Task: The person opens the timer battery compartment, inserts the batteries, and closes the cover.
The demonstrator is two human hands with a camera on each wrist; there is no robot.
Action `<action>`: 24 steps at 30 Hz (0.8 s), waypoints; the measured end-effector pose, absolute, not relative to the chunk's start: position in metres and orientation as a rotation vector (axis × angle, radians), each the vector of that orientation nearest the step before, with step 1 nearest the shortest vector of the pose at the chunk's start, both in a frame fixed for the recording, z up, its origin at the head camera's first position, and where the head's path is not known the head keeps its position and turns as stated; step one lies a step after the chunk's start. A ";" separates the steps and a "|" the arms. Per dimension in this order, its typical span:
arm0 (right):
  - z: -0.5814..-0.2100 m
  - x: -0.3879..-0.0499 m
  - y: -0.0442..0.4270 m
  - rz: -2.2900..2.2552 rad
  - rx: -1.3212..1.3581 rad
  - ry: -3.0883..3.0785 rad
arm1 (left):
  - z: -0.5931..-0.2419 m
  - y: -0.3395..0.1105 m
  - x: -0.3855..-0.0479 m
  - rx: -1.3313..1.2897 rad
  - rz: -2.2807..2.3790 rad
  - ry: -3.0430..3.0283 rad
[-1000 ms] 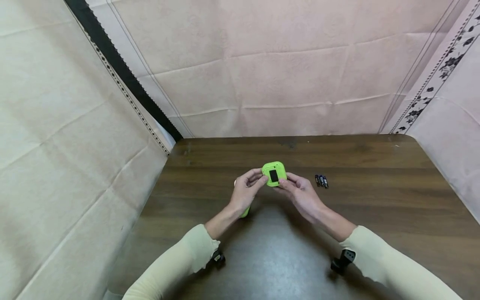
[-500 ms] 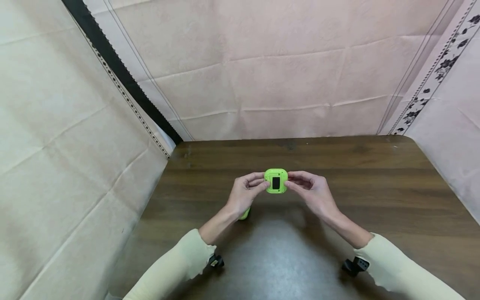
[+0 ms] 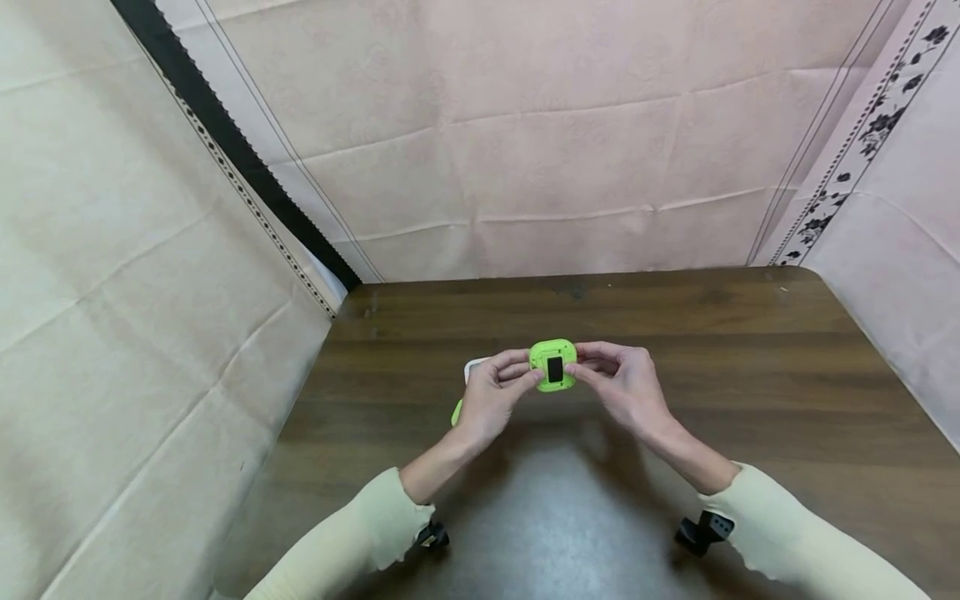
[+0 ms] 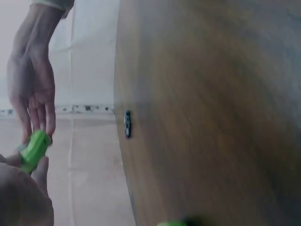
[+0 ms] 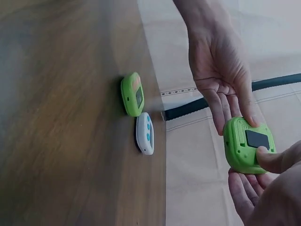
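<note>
Both hands hold a small lime-green digital timer (image 3: 553,365) raised above the table, its back with a black rectangle (image 5: 257,139) turned toward me. My left hand (image 3: 491,395) pinches its left edge between thumb and fingers. On the opposite edge, my right hand (image 3: 628,385) pinches it the same way. A second green timer (image 5: 133,94) with an orange button and a white timer (image 5: 146,134) with blue buttons lie on the table; in the head view the left hand mostly covers them. Several small batteries (image 4: 128,124) lie together on the table, hidden in the head view.
The brown wooden table (image 3: 420,325) reaches back to a pale cloth backdrop (image 3: 555,150). More cloth hangs at the left and right. A black strip (image 3: 247,158) runs along the left seam. Small black cameras (image 3: 703,533) sit at the wrists.
The held timer has turned from tilted to nearly straight and come slightly lower. The right hand has shifted right and now covers the batteries. The white timer now shows behind the left hand.
</note>
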State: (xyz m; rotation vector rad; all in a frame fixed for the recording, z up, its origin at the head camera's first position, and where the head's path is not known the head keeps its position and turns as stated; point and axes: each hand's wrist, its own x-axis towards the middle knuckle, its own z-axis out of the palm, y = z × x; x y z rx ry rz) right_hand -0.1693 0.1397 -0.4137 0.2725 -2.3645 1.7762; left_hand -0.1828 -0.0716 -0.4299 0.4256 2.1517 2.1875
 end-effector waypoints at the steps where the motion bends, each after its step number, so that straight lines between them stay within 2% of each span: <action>1: -0.414 -0.169 0.139 1.774 0.267 -2.362 | -0.430 -0.071 -0.182 0.433 2.190 2.172; 16: -0.429 -0.174 0.144 1.957 0.111 -2.369 | -0.437 -0.063 -0.171 0.561 2.107 2.452; 24: -0.435 -0.191 0.156 2.340 -0.044 -2.246 | -0.439 -0.078 -0.187 0.353 2.138 2.413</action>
